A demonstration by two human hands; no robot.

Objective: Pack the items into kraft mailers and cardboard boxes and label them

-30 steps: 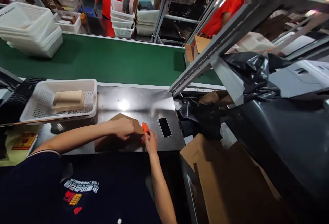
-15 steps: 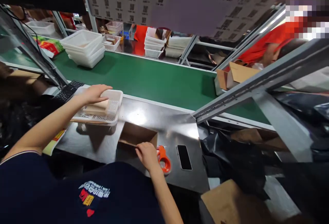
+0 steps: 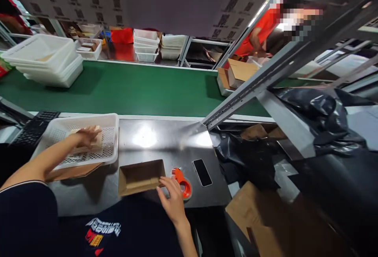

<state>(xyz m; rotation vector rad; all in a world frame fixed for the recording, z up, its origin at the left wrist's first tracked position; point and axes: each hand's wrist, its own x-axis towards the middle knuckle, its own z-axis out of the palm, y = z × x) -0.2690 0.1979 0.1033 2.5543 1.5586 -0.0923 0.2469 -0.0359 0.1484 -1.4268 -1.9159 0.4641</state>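
My left hand (image 3: 87,135) is inside a white perforated basket (image 3: 110,158), over a pale carton (image 3: 97,145). Its fingers are spread and slightly blurred; part of the carton is hidden beneath them. An open-topped brown cardboard box (image 3: 138,178) stands on the metal bench in front of me, with nothing seen inside. My right hand (image 3: 171,198) is at the box's near right corner, fingertips at its edge, fingers extended and thumb apart. Close beside this hand lies an orange tape dispenser (image 3: 183,186).
A phone (image 3: 202,172) lies right of the tape dispenser. Flat cardboard (image 3: 73,171) sticks out under the basket. Beyond runs a green conveyor (image 3: 141,91) with stacked white baskets (image 3: 50,58). A metal post (image 3: 236,101) rises at right, near black plastic bags (image 3: 248,170). A co-worker in orange (image 3: 262,28) is behind.
My view has shifted so the bench sits further left. My left hand has lowered into the basket with its fingers spreading. My right hand has moved to the box's corner, its fingers loosening.
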